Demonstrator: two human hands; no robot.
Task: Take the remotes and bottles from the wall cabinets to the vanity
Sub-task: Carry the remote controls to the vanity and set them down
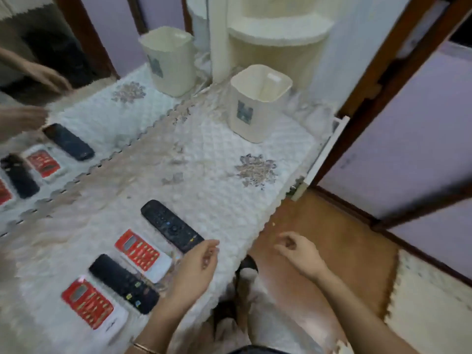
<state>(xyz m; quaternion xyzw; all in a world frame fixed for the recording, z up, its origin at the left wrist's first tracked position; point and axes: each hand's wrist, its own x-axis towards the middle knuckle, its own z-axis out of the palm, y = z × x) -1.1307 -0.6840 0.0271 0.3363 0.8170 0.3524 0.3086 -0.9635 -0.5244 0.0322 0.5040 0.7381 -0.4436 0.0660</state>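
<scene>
Presently four remotes lie in a slanted row on the near left part of the counter (229, 175), which is covered by a white quilted cloth with grey embroidered flowers. Farthest along is a long black remote with small coloured buttons (171, 226). Next comes a red-and-white remote with a small grey screen (143, 254), then a second black remote with green and blue keys (124, 283), then a second red-and-white remote (93, 304) nearest the camera. All four are flat, face up, roughly parallel and close together. One container stands upright at the far right end of the counter: a cream square plastic bin with a grey-blue label (258, 103), well apart from the remotes. Its open mouth shows pale inner walls; the bottom is out of sight, contents cannot be told. A mirror (107, 34) along the back edge repeats the bin and the remotes. Left hand (196, 267): palm turned up, fingers loosely bent, holding nothing, fingertips just beside the near end of the long black remote. Whether they touch it cannot be told because of blur. Right hand (296, 251): off the counter edge over the brown floor mat (344, 226), fingers slack and lightly bent, nothing in it.
</scene>
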